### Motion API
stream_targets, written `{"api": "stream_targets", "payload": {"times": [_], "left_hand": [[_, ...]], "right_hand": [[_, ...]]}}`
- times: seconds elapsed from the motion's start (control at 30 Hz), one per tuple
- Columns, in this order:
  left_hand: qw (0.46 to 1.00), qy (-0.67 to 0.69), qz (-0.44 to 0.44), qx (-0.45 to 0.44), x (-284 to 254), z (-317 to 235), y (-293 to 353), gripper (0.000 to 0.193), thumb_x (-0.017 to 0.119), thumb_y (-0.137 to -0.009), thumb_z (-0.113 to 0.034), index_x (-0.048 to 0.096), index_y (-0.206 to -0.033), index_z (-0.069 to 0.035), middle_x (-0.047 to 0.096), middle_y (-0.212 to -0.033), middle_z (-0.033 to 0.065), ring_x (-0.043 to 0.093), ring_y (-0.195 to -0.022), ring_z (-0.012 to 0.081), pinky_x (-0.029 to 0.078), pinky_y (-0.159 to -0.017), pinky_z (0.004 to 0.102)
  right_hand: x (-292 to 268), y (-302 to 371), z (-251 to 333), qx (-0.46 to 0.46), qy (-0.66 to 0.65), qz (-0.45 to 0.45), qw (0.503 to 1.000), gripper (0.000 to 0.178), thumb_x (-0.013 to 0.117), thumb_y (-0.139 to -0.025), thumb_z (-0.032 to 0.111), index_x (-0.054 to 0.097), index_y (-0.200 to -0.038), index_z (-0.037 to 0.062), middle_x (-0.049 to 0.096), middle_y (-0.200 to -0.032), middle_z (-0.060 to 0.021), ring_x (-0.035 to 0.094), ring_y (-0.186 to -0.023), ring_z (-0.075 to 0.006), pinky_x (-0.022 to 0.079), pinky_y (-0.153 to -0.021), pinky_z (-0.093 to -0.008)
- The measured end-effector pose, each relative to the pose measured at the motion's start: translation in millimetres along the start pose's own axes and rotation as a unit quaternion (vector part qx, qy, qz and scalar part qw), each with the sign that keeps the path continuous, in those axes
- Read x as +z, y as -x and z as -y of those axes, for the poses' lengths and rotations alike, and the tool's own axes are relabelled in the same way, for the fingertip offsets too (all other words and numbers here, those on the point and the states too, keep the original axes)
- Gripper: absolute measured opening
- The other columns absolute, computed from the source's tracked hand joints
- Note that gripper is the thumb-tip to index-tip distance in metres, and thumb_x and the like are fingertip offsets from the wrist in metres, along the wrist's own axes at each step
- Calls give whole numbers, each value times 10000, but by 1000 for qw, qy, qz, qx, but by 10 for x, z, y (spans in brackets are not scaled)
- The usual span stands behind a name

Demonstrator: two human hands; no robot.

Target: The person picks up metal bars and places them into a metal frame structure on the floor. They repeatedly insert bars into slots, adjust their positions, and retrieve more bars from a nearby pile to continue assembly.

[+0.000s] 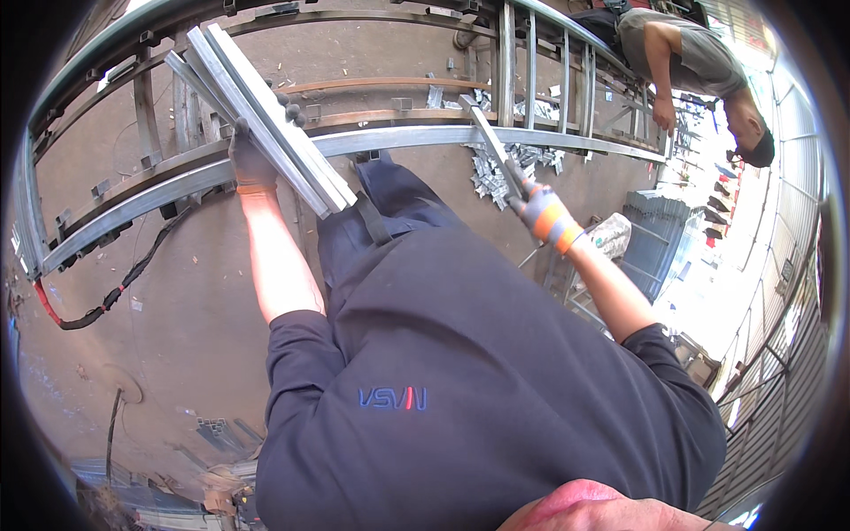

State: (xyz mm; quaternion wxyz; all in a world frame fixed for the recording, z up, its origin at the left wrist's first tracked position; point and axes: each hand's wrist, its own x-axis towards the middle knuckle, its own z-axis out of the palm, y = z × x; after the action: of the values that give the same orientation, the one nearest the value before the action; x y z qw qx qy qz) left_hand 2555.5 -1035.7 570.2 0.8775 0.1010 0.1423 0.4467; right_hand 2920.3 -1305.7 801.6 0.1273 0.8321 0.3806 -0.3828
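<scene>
A bundle of silvery square metal tubes lies slanted across my left forearm's reach, and my left hand, in a dark glove, is wrapped round it. Its fingertips show on the bundle's far side. My right hand, in a grey and orange glove, grips a single short metal tube. That tube points up and to the left, its far end over the near rail of the metal frame. The bundle crosses above the same rail; whether it rests on it I cannot tell.
Small metal offcuts are heaped on the floor beyond the rail. At the far right a co-worker has a hand near the frame's end. Stacked metal lengths stand on the right. A black and red cable hangs at the left.
</scene>
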Motion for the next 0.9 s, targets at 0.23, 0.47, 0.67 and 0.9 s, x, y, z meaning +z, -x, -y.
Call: {"api": "stream_targets", "payload": {"times": [0.23, 0.47, 0.67, 0.9], "left_hand": [[999, -12, 20, -24, -51, 2, -10, 947, 805, -833, -552, 401, -1523, -45, 596, -1245, 172, 615, -1093, 325, 532, -971, 492], [998, 18, 55, -26, -70, 4, -32, 912, 765, -876, -546, 373, -1557, -82, 573, -1301, 190, 608, -1136, 341, 545, -949, 521], [999, 13, 10, -30, 9, -17, 16, 939, 831, -811, -502, 404, -1504, -33, 612, -1208, 199, 639, -1059, 346, 530, -948, 507], [999, 8, 24, -34, 52, -17, 2, 927, 814, -832, -509, 396, -1513, -40, 578, -1262, 170, 607, -1082, 309, 518, -975, 480]], "right_hand": [[433, 103, -161, -65, -5, -52, 996, 678, 650, -943, 277, 422, -1578, 206, 731, -948, -275, 722, -874, -430, 574, -822, -483], [-574, 186, 235, 38, 297, 103, 949, 914, 636, -859, 185, 208, -1664, 258, 713, -1138, -286, 712, -1067, -401, 562, -936, -502], [-1758, -693, 744, -156, 557, 107, 809, 818, 661, -776, 125, 477, -1562, 255, 750, -950, -194, 747, -857, -344, 605, -788, -450], [-2193, -1065, 695, 17, 294, 267, 917, 839, 731, -793, 156, 455, -1581, 236, 680, -768, -69, 636, -604, -137, 556, -538, -327]]}}
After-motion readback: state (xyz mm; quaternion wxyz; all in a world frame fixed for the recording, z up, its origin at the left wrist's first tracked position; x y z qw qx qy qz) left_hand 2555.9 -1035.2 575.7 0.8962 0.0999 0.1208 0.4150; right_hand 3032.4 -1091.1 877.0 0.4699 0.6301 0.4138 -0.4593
